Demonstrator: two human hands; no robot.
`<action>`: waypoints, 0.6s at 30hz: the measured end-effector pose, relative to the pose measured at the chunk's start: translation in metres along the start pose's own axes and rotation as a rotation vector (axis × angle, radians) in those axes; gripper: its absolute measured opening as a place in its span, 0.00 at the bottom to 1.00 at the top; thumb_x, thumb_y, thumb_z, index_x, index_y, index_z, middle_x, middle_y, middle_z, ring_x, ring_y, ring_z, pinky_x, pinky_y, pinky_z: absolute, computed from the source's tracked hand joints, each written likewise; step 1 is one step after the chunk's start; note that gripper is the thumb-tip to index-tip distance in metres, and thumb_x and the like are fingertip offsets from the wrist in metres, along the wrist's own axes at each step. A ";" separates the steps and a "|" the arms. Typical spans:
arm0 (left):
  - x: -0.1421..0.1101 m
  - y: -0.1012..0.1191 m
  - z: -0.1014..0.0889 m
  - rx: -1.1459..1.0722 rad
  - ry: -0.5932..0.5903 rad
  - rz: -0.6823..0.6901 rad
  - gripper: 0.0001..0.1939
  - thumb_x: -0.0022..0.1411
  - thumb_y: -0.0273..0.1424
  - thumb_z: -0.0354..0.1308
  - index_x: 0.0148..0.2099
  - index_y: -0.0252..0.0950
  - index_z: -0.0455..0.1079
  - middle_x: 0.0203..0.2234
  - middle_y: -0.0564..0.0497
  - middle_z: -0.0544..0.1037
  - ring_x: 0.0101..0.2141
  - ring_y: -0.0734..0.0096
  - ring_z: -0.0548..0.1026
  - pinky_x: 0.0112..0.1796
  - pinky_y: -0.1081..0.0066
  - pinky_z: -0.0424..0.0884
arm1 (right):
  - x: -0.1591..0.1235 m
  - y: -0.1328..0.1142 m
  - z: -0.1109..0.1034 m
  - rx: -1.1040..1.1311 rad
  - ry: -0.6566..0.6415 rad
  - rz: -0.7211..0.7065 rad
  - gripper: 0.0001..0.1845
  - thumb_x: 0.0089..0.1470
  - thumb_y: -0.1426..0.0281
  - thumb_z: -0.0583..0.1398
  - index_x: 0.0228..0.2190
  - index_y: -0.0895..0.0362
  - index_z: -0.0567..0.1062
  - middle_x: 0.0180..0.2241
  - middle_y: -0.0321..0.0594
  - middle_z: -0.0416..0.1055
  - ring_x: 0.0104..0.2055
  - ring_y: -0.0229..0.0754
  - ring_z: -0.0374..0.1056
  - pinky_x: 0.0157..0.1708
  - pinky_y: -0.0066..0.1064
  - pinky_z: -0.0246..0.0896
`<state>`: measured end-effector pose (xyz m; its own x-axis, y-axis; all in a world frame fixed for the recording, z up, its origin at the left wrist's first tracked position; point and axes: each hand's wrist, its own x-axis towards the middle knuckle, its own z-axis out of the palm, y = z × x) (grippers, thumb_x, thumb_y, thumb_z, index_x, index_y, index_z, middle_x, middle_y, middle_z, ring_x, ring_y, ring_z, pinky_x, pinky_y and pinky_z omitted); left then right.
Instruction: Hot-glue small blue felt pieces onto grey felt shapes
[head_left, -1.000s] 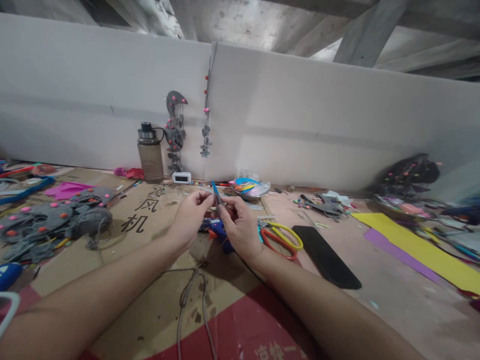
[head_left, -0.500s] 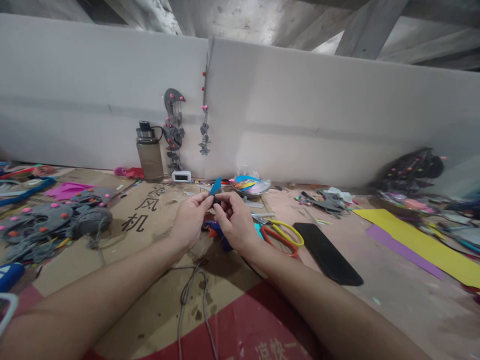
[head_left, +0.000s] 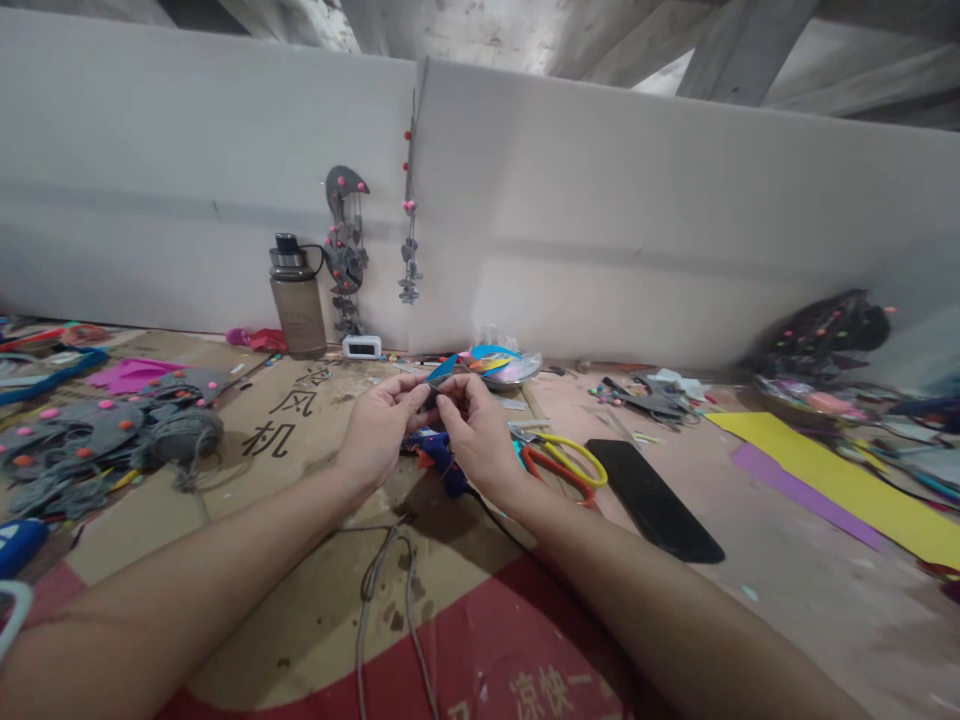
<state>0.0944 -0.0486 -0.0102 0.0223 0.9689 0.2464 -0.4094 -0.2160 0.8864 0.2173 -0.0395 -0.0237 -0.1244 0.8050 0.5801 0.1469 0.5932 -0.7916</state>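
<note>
My left hand (head_left: 384, 425) and my right hand (head_left: 478, 432) meet in front of me, fingertips almost touching, each in a pinch. Between them is a small blue felt piece (head_left: 444, 369), its pointed end sticking up, with a dark grey bit (head_left: 430, 401) at its base. My fingers cover most of the grey bit. Below the right hand lies a blue tool with an orange part (head_left: 448, 470) and a black cord, partly hidden; it looks like a glue gun. Scissors with yellow and orange handles (head_left: 574, 462) lie beside the right wrist. Grey cord (head_left: 367, 590) trails over the cardboard below.
A black phone (head_left: 654, 500) lies right of the scissors, near yellow sheets (head_left: 840, 485). Behind my hands sits a dish of coloured felt pieces (head_left: 517, 372). A bottle (head_left: 298, 305) stands by the white wall. Grey felt ornaments with a yarn ball (head_left: 184, 435) lie left.
The blue felt piece has tilted to the right and now leans lower between my fingers. Both hands stay close together in nearly the same place. The view has shifted slightly.
</note>
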 end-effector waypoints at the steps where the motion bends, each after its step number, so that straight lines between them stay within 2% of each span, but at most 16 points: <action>1: 0.000 0.000 0.000 -0.002 0.005 0.001 0.12 0.51 0.31 0.64 0.38 0.32 0.74 0.37 0.46 0.78 0.36 0.68 0.76 0.39 0.68 0.74 | 0.000 0.000 0.000 0.001 0.002 0.000 0.05 0.55 0.69 0.53 0.34 0.56 0.65 0.32 0.37 0.68 0.33 0.37 0.66 0.36 0.30 0.63; 6: 0.001 0.002 -0.002 0.019 0.045 0.008 0.10 0.50 0.31 0.65 0.35 0.32 0.73 0.32 0.48 0.77 0.33 0.71 0.76 0.40 0.67 0.74 | -0.001 0.000 0.001 -0.028 -0.015 0.000 0.06 0.55 0.68 0.54 0.35 0.56 0.66 0.31 0.36 0.68 0.31 0.37 0.65 0.33 0.30 0.62; 10: 0.011 0.008 -0.010 0.041 0.157 0.079 0.09 0.49 0.30 0.64 0.34 0.31 0.73 0.30 0.50 0.76 0.31 0.73 0.75 0.40 0.67 0.74 | -0.003 -0.001 0.004 -0.015 -0.025 0.031 0.09 0.55 0.67 0.54 0.38 0.56 0.67 0.31 0.37 0.68 0.31 0.36 0.64 0.33 0.28 0.61; 15: 0.036 0.024 -0.034 0.018 0.332 0.223 0.04 0.50 0.26 0.63 0.30 0.31 0.73 0.27 0.52 0.74 0.30 0.77 0.74 0.38 0.69 0.75 | -0.002 -0.014 0.006 0.073 -0.127 0.167 0.07 0.54 0.68 0.54 0.34 0.57 0.70 0.29 0.35 0.68 0.28 0.35 0.62 0.29 0.27 0.60; 18: 0.048 0.036 -0.052 0.001 0.436 0.270 0.01 0.53 0.23 0.61 0.30 0.30 0.72 0.26 0.52 0.74 0.27 0.78 0.73 0.37 0.70 0.76 | -0.006 -0.035 0.003 0.061 -0.168 0.139 0.08 0.56 0.69 0.53 0.34 0.57 0.71 0.29 0.35 0.68 0.29 0.35 0.64 0.30 0.27 0.61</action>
<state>0.0331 -0.0040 0.0130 -0.4665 0.8388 0.2807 -0.3469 -0.4654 0.8143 0.2098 -0.0653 -0.0003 -0.2699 0.8623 0.4286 0.1148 0.4707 -0.8748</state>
